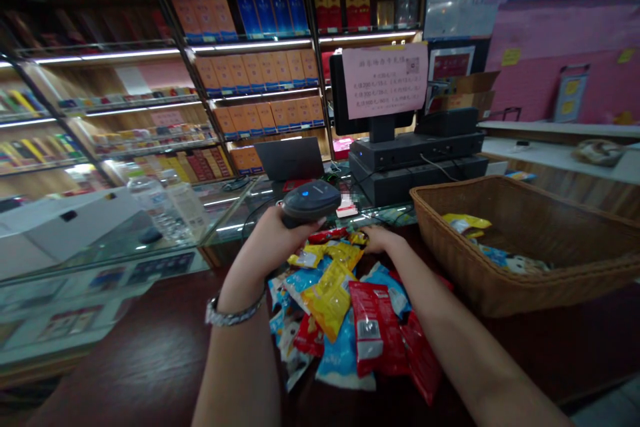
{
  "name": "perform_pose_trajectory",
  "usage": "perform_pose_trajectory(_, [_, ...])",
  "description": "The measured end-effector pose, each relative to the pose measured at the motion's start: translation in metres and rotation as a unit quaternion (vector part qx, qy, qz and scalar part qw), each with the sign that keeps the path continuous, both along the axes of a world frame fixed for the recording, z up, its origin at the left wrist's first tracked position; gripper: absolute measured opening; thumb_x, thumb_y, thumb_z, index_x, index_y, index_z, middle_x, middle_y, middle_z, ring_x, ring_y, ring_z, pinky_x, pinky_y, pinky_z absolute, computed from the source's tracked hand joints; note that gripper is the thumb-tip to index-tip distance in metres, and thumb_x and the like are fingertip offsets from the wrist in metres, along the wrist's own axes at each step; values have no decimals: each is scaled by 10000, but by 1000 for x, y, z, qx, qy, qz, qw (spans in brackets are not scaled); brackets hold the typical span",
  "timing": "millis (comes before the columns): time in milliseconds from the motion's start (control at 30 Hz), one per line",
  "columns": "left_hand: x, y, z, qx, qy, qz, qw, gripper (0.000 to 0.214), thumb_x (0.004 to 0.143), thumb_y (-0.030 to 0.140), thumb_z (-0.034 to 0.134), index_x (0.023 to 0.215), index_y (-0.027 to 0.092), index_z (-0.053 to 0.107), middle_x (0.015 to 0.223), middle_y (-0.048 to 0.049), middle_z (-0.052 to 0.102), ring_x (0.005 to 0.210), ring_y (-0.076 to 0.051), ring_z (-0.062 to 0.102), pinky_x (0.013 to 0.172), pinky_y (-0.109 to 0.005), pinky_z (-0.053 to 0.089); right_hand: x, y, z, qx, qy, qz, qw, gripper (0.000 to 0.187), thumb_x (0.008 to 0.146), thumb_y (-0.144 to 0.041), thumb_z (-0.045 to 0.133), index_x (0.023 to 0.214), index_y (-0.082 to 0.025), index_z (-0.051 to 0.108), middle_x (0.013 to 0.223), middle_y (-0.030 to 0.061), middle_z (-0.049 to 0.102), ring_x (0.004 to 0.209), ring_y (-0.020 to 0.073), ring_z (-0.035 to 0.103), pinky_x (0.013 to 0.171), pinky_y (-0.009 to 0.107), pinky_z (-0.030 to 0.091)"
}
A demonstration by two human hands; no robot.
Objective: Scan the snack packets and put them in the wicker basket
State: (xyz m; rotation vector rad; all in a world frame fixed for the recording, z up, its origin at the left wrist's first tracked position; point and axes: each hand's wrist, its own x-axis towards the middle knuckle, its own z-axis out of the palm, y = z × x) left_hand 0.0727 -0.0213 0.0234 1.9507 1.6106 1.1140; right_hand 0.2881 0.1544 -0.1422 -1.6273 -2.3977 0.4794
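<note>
A dark handheld barcode scanner (311,203) with a small blue light is gripped in my left hand (273,235), above the far left of a heap of snack packets. Beyond the heap's far right edge, my right hand (381,239) has its partly hidden fingers closed at a small yellow packet (359,237). Between my forearms lie several shiny packets: a yellow packet (327,297), a red packet (373,327) with a barcode facing up, and a light blue packet (343,357). They overlap, so some are partly covered.
A wicker basket (480,287) with a few packets inside stands on the right of the dark counter (165,347). Behind are a monitor (339,97) with a pink paper sign (385,80), a laptop (290,159) and a glass display case. Plastic bottles (155,203) stand at left.
</note>
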Motion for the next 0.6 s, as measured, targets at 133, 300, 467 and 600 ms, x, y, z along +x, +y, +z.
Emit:
perform_pose_trajectory(133, [-8,2,-3,5,4,6,1000,343,751,438,730,579,176,589,472,8,566,428,-118,484,490,-247,416,3,4,-3,8,6,-25,1000,605,727,-295,778,1313,-220,646,1336,152,636,1223,316,604,1002,358,460])
perform_pose_trajectory(300, [-14,5,-5,18,-9,1,1000,298,743,433,736,639,177,624,484,15,567,432,-121,500,484,-242,428,15,6,21,-15,62,-33,997,341,812,-250,690,1141,-164,715,1258,158,688,1176,304,632,974,359,488])
perform_pose_trajectory(467, [-17,4,-5,18,-13,13,1000,313,747,424,746,609,179,608,478,3,574,435,-128,520,486,-243,436,37,-14,56,-162,248,-1,955,389,847,-301,655,1229,-233,645,1094,53,756,906,196,724,665,252,578])
perform_pose_trajectory(600, [-19,5,-7,16,-13,8,1000,348,755,418,744,563,182,576,467,-3,569,427,-124,512,483,-241,430,40,-34,87,-278,507,-22,815,334,876,-278,607,1199,-199,633,958,57,763,741,172,716,489,221,548])
